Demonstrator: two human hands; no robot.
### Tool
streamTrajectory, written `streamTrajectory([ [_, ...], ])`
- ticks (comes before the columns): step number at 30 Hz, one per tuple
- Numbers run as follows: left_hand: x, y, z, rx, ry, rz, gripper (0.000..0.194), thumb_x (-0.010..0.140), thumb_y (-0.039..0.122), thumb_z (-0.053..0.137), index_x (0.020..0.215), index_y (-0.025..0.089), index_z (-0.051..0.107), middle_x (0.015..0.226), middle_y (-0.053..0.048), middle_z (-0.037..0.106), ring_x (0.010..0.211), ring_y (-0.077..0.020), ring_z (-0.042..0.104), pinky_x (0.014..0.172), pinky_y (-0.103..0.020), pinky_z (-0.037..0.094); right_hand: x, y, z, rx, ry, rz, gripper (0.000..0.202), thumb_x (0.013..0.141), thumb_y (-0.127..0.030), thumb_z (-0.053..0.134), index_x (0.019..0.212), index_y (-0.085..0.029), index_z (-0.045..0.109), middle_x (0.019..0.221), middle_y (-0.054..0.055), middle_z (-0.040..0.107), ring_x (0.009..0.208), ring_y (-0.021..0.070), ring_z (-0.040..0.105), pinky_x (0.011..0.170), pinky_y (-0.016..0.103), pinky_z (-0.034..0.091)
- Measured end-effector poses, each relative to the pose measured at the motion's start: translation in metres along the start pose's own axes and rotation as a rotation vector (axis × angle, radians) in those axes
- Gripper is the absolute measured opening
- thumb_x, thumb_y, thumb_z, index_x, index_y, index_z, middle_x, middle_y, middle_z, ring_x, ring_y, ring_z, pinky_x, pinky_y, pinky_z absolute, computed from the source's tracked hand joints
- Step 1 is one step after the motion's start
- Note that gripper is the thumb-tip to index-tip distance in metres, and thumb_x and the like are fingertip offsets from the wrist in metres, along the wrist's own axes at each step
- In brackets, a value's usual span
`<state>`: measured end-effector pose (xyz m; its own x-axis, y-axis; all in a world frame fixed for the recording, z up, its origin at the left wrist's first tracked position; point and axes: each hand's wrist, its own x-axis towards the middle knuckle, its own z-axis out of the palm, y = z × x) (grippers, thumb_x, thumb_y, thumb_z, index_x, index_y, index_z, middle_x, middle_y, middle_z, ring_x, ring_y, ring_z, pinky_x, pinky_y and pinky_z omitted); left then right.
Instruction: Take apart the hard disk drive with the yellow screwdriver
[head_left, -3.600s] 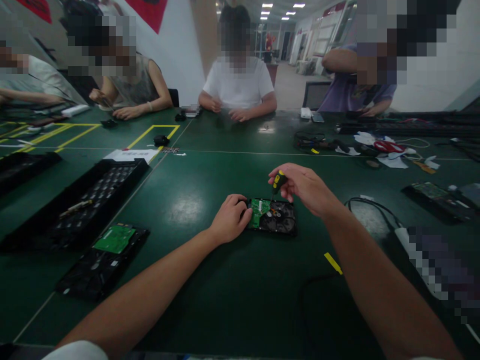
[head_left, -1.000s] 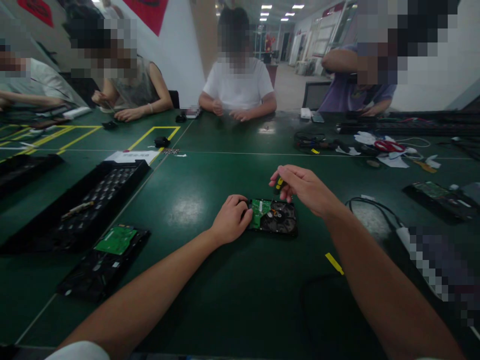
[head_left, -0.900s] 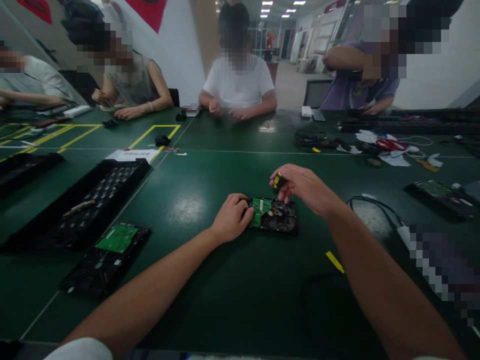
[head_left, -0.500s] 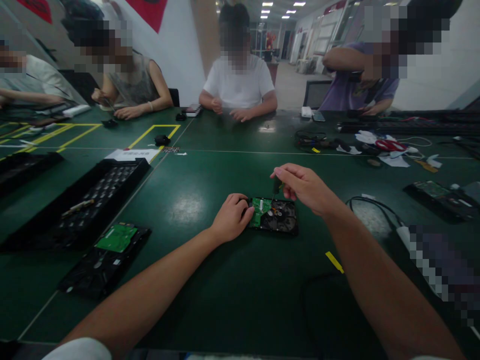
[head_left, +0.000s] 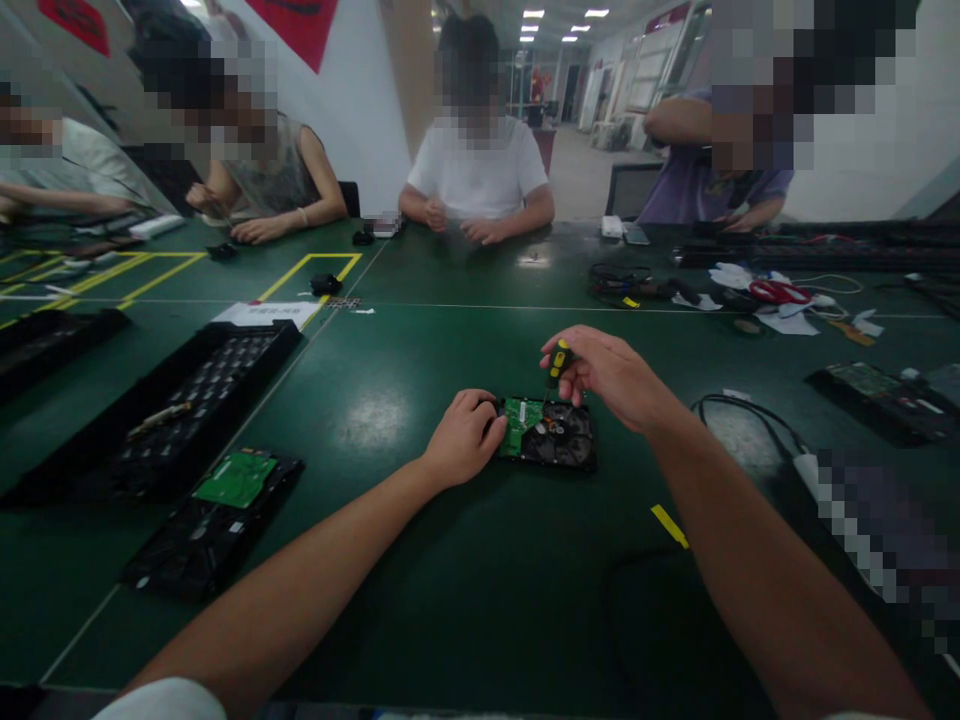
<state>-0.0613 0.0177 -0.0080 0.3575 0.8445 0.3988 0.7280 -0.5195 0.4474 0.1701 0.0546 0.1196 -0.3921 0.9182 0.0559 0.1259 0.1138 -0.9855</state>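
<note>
A hard drive [head_left: 566,440] lies on the green table with its green circuit board [head_left: 519,420] facing up. My left hand [head_left: 466,438] is closed on the drive's left end, thumb on the near side. In my right hand [head_left: 592,368] is a black and yellow screwdriver [head_left: 558,362], gripped by its handle and held nearly upright. Its thin shaft reaches down to the board's edge near the middle of the drive; whether the tip sits in a screw is too small to tell.
A second hard drive [head_left: 214,520] lies at the left, beside a long black tray [head_left: 52,470]. Another drive [head_left: 881,400] is at the right. Cables and scraps [head_left: 780,295] lie farther back. A yellow strip [head_left: 669,526] is near my right forearm. Several people sit opposite.
The screwdriver handle has turned in my right hand, so its yellow patches now face me. My fingers have shifted slightly around it. My left hand and the hard drive stay in place.
</note>
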Motion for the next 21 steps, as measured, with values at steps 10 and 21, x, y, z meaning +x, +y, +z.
streamTrajectory([
  [10,-0.0006,0.0012,-0.0021,-0.022,0.001,-0.007,0.025,0.101,0.040,0.055,0.085,0.021,0.060,0.118,-0.012,0.062,0.120,-0.0287,0.055,0.104,-0.051,0.050,-0.0019,0.0012,-0.0037,-0.200,0.067,-0.049,0.035,0.093,-0.057,0.066,0.094,-0.022,0.068,0.063,-0.003,0.057,0.051,0.0107,0.052,0.043,0.022,0.036],
  [21,0.0004,0.0011,-0.0009,-0.007,0.002,0.000,0.026,0.101,0.038,0.053,0.085,0.020,0.061,0.117,-0.012,0.062,0.119,-0.0281,0.055,0.105,-0.051,0.050,0.0008,0.0006,-0.0011,-0.031,0.020,-0.012,0.030,0.099,-0.049,0.056,0.102,-0.021,0.066,0.103,0.007,0.072,0.058,0.0098,0.060,0.047,0.022,0.047],
])
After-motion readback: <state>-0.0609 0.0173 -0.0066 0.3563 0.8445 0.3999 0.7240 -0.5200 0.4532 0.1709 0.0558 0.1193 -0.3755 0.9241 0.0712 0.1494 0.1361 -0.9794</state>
